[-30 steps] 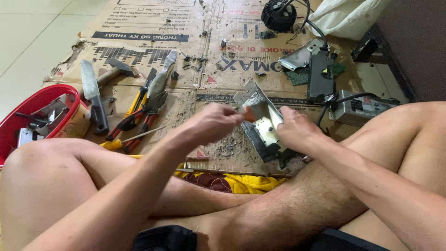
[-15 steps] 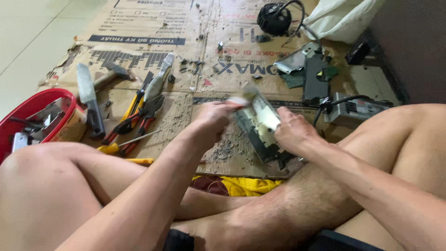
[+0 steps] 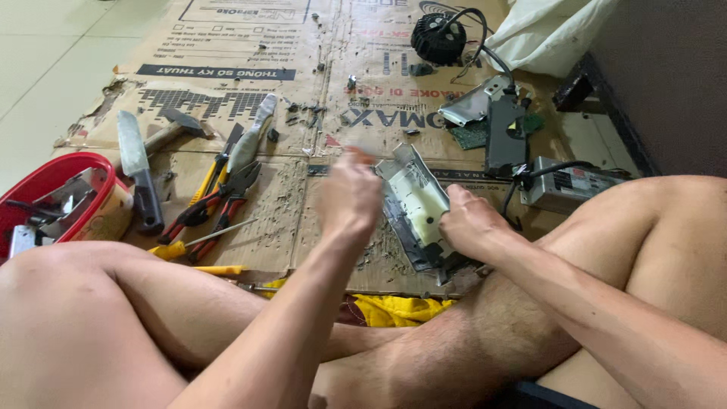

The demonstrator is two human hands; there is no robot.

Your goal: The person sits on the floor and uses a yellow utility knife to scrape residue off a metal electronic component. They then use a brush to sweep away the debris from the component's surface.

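Note:
My right hand (image 3: 466, 223) grips the near end of a grey metal housing with a pale yellowish panel (image 3: 416, 201), tilted up off the cardboard. My left hand (image 3: 348, 193) hovers just left of the housing's upper end, blurred by motion, fingers curled; whether it holds anything is not visible. Bits of debris lie on the cardboard under the housing. My bare legs are crossed in front.
Flattened cardboard (image 3: 303, 91) covers the floor. Left of it lie a knife (image 3: 136, 178), a hammer (image 3: 170, 129), red-handled pliers (image 3: 219, 201) and a yellow screwdriver (image 3: 189, 244). A red basin (image 3: 53, 174) sits far left. Circuit parts (image 3: 503, 129), a boxy power unit (image 3: 568, 185) and a black fan (image 3: 439, 38) lie beyond.
My left hand has come off the housing's top edge and moved left and slightly up. My right hand keeps its grip, and the housing has tilted a little.

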